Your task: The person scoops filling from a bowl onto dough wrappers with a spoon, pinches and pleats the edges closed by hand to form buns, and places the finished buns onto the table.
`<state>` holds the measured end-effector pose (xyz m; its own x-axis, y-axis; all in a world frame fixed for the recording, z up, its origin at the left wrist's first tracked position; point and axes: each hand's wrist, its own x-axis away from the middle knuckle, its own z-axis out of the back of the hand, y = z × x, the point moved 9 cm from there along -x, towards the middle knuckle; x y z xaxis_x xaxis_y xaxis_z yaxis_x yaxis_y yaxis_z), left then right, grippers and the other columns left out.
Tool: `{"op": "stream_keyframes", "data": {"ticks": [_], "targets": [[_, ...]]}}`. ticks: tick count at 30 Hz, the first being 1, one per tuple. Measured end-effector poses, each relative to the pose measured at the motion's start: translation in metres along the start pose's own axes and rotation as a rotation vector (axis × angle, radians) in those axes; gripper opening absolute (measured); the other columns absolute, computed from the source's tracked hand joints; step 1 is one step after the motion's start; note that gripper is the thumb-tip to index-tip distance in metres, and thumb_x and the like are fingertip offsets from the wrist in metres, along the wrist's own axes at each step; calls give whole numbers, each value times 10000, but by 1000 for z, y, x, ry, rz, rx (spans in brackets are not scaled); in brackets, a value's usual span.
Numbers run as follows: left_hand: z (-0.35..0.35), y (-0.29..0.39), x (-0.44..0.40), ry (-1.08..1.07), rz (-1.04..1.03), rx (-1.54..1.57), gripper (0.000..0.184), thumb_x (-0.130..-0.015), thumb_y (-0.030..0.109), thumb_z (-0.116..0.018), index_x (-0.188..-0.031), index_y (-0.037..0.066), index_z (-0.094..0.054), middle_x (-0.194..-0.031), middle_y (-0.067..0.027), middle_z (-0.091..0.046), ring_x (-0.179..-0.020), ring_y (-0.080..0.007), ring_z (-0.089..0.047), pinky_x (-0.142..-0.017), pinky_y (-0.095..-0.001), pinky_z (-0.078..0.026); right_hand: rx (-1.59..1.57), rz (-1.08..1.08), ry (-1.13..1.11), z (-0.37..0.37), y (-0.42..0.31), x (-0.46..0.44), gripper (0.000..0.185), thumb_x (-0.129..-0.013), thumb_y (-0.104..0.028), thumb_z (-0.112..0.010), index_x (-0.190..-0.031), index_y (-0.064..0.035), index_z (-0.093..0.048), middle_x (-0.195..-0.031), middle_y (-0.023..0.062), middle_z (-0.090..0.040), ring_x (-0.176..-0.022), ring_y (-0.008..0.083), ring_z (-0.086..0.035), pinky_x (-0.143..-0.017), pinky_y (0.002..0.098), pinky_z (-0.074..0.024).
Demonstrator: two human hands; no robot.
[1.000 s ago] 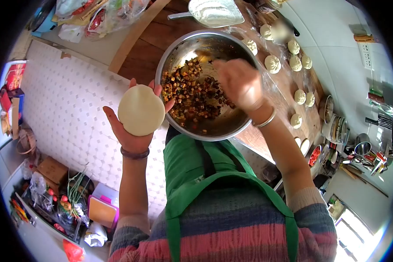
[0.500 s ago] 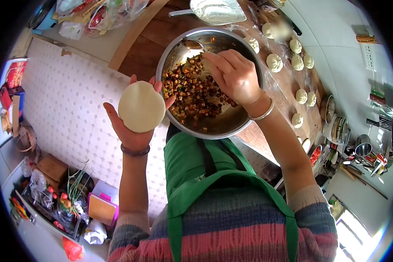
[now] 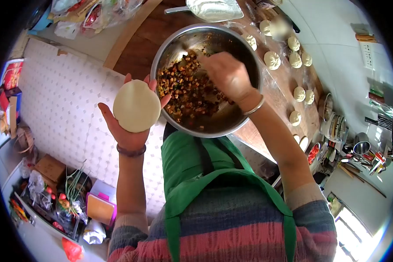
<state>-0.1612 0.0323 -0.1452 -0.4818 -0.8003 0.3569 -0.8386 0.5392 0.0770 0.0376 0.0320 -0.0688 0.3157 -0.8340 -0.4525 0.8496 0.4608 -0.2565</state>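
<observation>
On the palm of my left hand [image 3: 131, 135] lies a round, flat dough wrapper [image 3: 136, 106]. The fingers and thumb show around its edge. My right hand [image 3: 229, 74], blurred by motion, is inside a large metal bowl [image 3: 253, 94]. Its fingers are closed and point down at the diced brown and orange filling [image 3: 185, 87]. Whatever they grip, perhaps a utensil, is too smeared to name. The bowl stands near the table edge, just right of my left hand.
Several pleated buns [image 3: 272, 60] sit on the wooden table [image 3: 137, 46] right of the bowl. A metal scoop of flour [image 3: 216, 9] lies behind it. Dishes and utensils [image 3: 362, 144] line the far right. Vegetables and bags fill a crate [image 3: 61, 201] at lower left.
My right hand has moved a little within the bowl and is now blurred; the filling has shifted. The left hand still holds the wrapper. The whole view has shifted slightly.
</observation>
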Motion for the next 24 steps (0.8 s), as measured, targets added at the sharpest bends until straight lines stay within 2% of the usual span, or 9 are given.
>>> {"op": "stream_keyframes", "data": {"ticks": [3, 6, 8, 10, 13, 16, 19, 22, 24], "targets": [[0, 1, 0, -22, 9, 10, 868, -855, 743, -343, -1474, 144, -243, -1483, -223, -285, -1368, -351, -319, -1093, -682, -130, -308, 129, -150, -13, -39, 7, 289, -806, -39, -638, -1095, -37, -647, -732, 80, -600, -662, 225, -602, -597, 313, -537], [2, 0, -1, -59, 29, 25, 877, -849, 750, -343, -1472, 142, -244, -1484, -223, -282, -1366, -350, -323, -1093, -681, -133, -323, 148, -316, -2, -37, 23, 193, -823, -107, -632, -1007, -65, -672, -773, 53, -622, -697, 186, -614, -612, 304, -550], [5, 0, -1, -51, 23, 26, 881, -845, 756, -342, -1470, 142, -249, -1477, -222, -294, -1359, -348, -335, -1090, -679, -146, -238, 141, -161, 12, -24, 17, 192, -811, -101, -635, -996, -62, -669, -800, 51, -630, -711, 180, -618, -624, 306, -555], [5, 0, -2, -54, 18, 9, 883, -842, 759, -343, -1468, 144, -253, -1470, -220, -305, -1352, -344, -346, -1087, -678, -160, -244, 151, -113, 15, -27, 0, 220, -808, -96, -633, -1024, -64, -654, -849, 53, -620, -747, 189, -607, -647, 311, -552], [6, 0, -1, -61, 13, -14, 883, -840, 761, -345, -1467, 146, -257, -1460, -216, -323, -1341, -338, -363, -1083, -674, -179, -390, 237, -269, -9, -53, 15, 256, -812, -92, -629, -1066, -64, -635, -878, 52, -600, -785, 203, -590, -663, 318, -543], [5, 0, -1, -81, 21, 21, 880, -841, 759, -347, -1466, 147, -258, -1455, -213, -330, -1331, -331, -377, -1082, -670, -188, -340, 259, -397, 2, -56, 33, 320, -764, -89, -639, -1081, -50, -621, -863, 59, -586, -799, 213, -583, -653, 326, -530], [8, -3, -1, -105, 32, 55, 880, -841, 758, -350, -1467, 146, -257, -1462, -215, -318, -1326, -323, -385, -1083, -665, -189, -217, 174, -185, 14, -41, 18, 360, -730, -75, -640, -1088, -45, -616, -864, 64, -580, -798, 214, -580, -661, 329, -529], [9, -2, -1, -126, 33, 48, 881, -842, 756, -353, -1467, 144, -254, -1472, -218, -299, -1321, -316, -393, -1083, -663, -189, -219, 113, -127, -1, -42, 7, 399, -722, -54, -629, -1119, -34, -600, -870, 72, -579, -795, 220, -577, -662, 326, -528], [9, -1, -2, -119, 25, 14, 881, -843, 755, -355, -1468, 143, -252, -1479, -221, -287, -1317, -312, -399, -1082, -663, -189, -263, 196, -230, -13, -49, 19, 435, -725, -56, -629, -1155, -21, -576, -880, 79, -581, -799, 233, -579, -658, 327, -527]]}}
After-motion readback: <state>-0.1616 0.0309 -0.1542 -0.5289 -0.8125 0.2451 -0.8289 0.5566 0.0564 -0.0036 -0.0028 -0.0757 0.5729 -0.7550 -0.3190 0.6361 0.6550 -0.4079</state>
